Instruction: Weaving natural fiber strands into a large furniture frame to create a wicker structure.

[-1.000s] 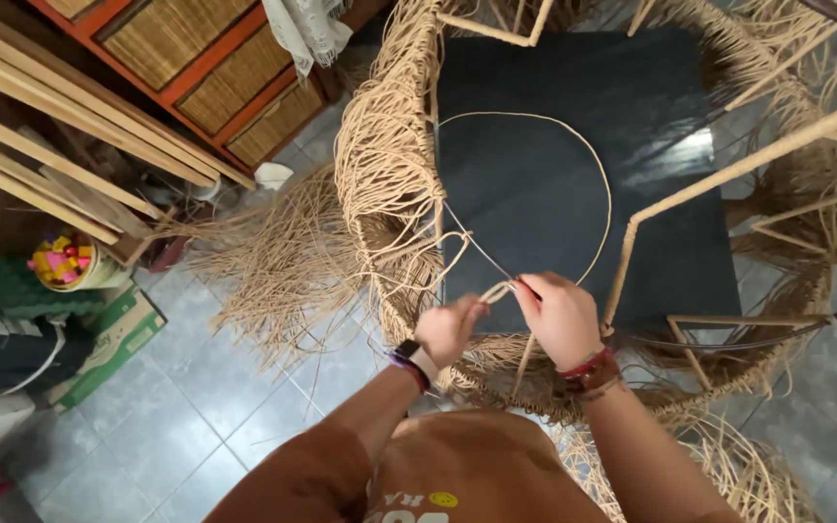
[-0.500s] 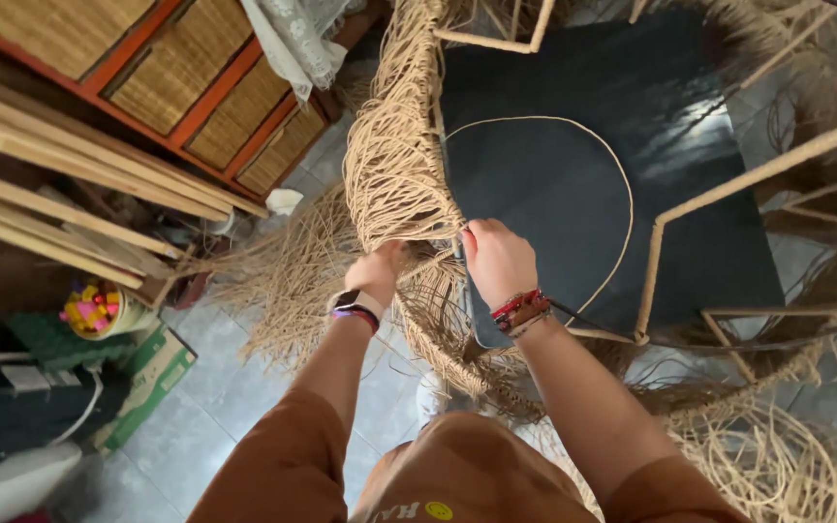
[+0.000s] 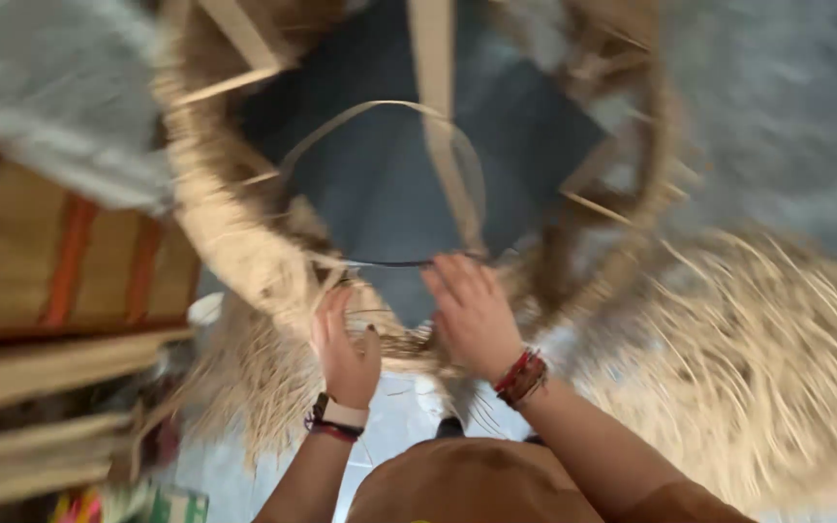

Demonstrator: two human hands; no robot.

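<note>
Far to the left of the hands, woven panels in orange-red frames [image 3: 60, 257] are seen, blurred. The left hand [image 3: 344, 349] is laid with loosely curled fingers against the woven rim [image 3: 244, 261] of a wicker frame; whether a strand is gripped cannot be told. Just right of it, the right hand [image 3: 472, 310] rests flat and spread on the same rim, nothing visibly clasped. Above both hands a thin cane loop [image 3: 389, 111] arches over a dark panel [image 3: 380, 184]. Loose straw fibres [image 3: 758, 358] are piled to the right.
</note>
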